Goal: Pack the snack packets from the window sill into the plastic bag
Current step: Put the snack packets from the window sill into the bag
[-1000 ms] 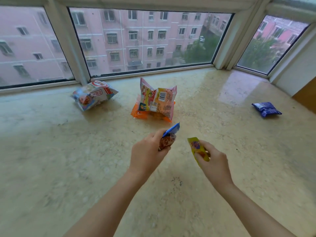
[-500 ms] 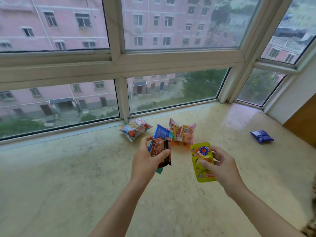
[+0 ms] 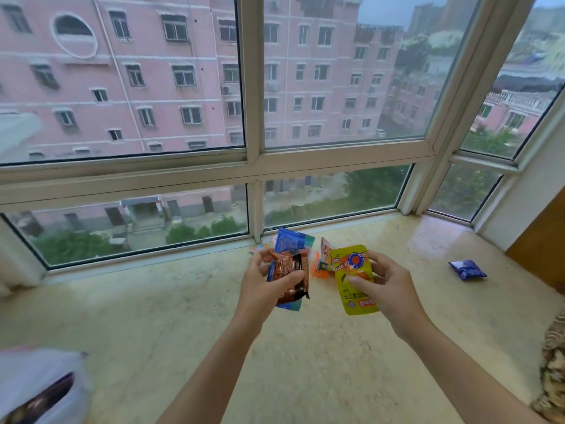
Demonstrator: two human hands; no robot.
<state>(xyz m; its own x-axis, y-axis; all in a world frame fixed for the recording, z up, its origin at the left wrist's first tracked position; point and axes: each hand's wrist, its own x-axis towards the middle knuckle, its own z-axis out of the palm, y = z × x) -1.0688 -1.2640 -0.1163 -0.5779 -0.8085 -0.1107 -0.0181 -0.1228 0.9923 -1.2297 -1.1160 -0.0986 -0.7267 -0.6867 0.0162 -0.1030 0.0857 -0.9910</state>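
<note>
Above the marble window sill [image 3: 183, 316] your left hand [image 3: 263, 286] grips a brown packet [image 3: 290, 270] stacked on a blue packet [image 3: 290, 240], your right hand [image 3: 388, 289] pinches a yellow pouch [image 3: 354, 280], and the plastic bag [image 3: 39, 384] lies at lower left.

Left hand [image 3: 263, 289] grips glossy foil brown packet [image 3: 290, 270]; right hand [image 3: 386, 289] pinches shiny plastic yellow pouch [image 3: 354, 280]; below them, polished marble sill [image 3: 183, 316].
</note>
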